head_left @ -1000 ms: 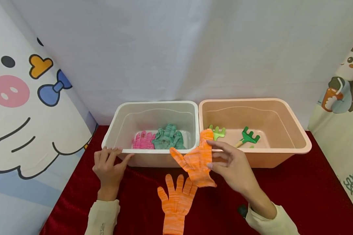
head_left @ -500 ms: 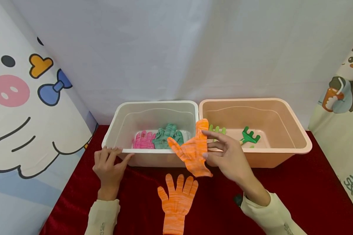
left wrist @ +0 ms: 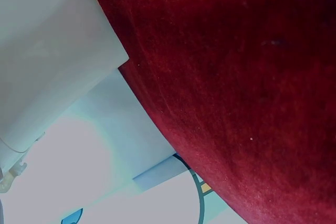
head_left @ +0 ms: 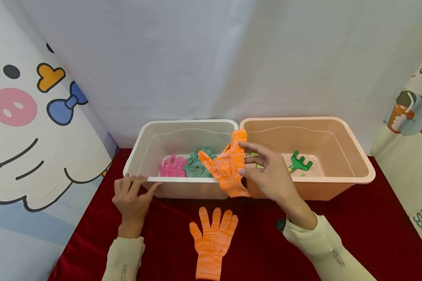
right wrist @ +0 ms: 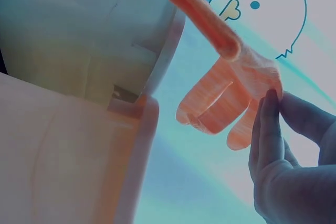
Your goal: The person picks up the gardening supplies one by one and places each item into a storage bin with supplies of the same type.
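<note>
My right hand (head_left: pixel 272 177) pinches an orange knitted glove (head_left: pixel 228 168) between thumb and fingers, above the front rim where two plastic bins meet. In the right wrist view the held glove (right wrist: pixel 215 100) hangs from the fingertips of the hand (right wrist: pixel 294 166). Fingers of my left hand (head_left: pixel 131 203) hook over the front rim of the whitish bin (head_left: pixel 183 180), thumb along its outer side. A pink glove (head_left: pixel 173 167) and a teal glove (head_left: pixel 195 166) lie inside that bin, the teal one partly covered by the held glove. Another orange glove (head_left: pixel 212 244) lies flat on the red cloth (head_left: pixel 168 242).
To the right stands a peach bin (head_left: pixel 337 180) holding a small green hand rake (head_left: pixel 300 162) and a lighter green tool, mostly hidden behind my hand. A white curtain (head_left: pixel 183 58) hangs behind both bins. Printed cartoon panels (head_left: pixel 21 156) flank the table.
My right hand has moved up and slightly left with the orange glove, from over the red cloth to the bins' front rims. The left hand stays on the whitish bin's rim.
</note>
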A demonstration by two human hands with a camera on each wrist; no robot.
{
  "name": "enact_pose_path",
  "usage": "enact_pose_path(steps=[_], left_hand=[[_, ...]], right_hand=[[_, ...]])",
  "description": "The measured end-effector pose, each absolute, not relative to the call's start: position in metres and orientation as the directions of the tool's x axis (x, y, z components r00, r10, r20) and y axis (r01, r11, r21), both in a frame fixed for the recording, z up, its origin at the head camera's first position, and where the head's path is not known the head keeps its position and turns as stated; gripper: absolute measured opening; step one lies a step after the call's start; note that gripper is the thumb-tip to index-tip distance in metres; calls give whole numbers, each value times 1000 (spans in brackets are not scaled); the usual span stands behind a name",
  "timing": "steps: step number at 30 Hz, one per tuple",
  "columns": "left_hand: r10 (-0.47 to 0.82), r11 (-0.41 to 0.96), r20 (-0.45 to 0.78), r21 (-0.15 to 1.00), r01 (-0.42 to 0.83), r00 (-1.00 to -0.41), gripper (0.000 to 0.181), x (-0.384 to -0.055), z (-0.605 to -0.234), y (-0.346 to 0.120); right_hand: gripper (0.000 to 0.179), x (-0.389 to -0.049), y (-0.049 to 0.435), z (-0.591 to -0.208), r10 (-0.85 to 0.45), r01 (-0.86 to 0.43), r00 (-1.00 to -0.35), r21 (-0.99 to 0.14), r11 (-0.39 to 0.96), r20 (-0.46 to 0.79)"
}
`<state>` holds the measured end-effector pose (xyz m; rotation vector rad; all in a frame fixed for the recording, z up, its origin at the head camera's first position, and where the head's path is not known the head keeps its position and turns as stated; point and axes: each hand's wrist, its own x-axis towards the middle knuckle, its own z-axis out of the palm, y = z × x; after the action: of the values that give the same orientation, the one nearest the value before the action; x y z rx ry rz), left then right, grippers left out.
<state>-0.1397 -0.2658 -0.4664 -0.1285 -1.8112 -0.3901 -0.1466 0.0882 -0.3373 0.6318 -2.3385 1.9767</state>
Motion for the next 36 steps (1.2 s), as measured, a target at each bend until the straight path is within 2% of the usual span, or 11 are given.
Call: enact_pose_path(steps=[25, 33, 36], left_hand=[[-118, 934, 955, 199, 296, -271, 53, -140, -466, -265], [-120, 929, 964, 194, 314, -239, 52, -144, -470, -267], [-121, 930, 962, 196, 312, -243, 53, -144, -470, -268]], right_hand=[[55, -179, 66, -315, -349, -347, -893, -929, 129, 285], [55, -189, 56, -308, -373, -351, -879, -932, 91, 295], [55, -193, 52, -305, -384, -346, -878, -933, 99, 285]])
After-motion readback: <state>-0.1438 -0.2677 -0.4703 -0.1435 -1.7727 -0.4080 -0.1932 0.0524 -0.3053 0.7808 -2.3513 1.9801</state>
